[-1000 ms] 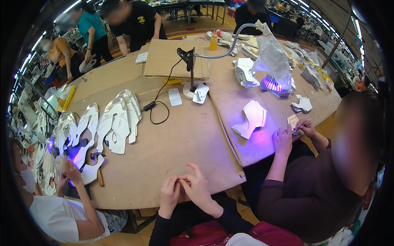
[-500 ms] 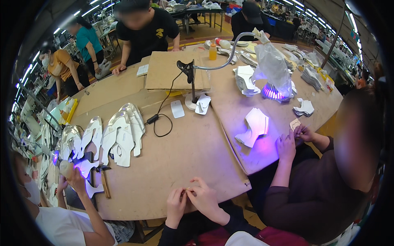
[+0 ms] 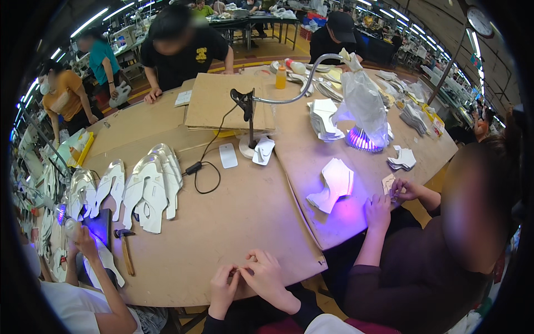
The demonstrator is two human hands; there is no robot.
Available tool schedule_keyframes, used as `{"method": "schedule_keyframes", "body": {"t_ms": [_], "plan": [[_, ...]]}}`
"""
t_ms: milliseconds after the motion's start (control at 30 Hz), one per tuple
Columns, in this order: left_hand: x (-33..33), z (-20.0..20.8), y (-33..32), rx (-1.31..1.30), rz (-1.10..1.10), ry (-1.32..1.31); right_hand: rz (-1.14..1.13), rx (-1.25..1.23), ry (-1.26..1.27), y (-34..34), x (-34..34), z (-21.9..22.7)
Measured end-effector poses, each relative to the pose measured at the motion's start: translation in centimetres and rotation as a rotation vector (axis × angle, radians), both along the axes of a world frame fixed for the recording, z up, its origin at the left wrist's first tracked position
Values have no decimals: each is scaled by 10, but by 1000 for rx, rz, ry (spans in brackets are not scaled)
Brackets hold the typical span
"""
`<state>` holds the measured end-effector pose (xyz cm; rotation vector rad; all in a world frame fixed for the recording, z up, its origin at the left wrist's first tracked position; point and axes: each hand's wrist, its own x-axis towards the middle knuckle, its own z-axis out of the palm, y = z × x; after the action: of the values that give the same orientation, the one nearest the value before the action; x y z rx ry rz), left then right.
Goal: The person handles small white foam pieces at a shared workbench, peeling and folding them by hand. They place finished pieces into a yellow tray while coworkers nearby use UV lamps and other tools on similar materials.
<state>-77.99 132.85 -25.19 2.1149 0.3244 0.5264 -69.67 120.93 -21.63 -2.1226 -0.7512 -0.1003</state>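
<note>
My left hand and my right hand meet at the near edge of the brown-topped table. Thumbs and fingertips of both are pinched together, almost touching. Whatever they hold between them is too small to make out. Left of my hands, a hammer with a wooden handle lies on the table. Past it, several white cut shoe-upper pieces overlap in a row.
At right a co-worker's hands hold a small pale piece beside a stack of white cut pieces lit purple by a lamp. At left another co-worker's hand is raised. A clamp stand trails a black cable.
The whole view has shifted, so the table and people sit further left. My fingers stay pinched together. The left co-worker's white piece has moved away from the hammer.
</note>
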Motion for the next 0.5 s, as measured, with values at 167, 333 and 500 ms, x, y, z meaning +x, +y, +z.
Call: {"method": "schedule_keyframes", "body": {"t_ms": [167, 333, 500], "plan": [[-1, 0, 2, -44, 22, 11, 3, 31, 52, 1, -1, -8], [-3, -5, 5, -173, 67, 8, 125, 109, 135, -1, 4, -13], [-6, -14, 9, -384, 113, -56, 262, 160, 100, -2, 5, -14]]}}
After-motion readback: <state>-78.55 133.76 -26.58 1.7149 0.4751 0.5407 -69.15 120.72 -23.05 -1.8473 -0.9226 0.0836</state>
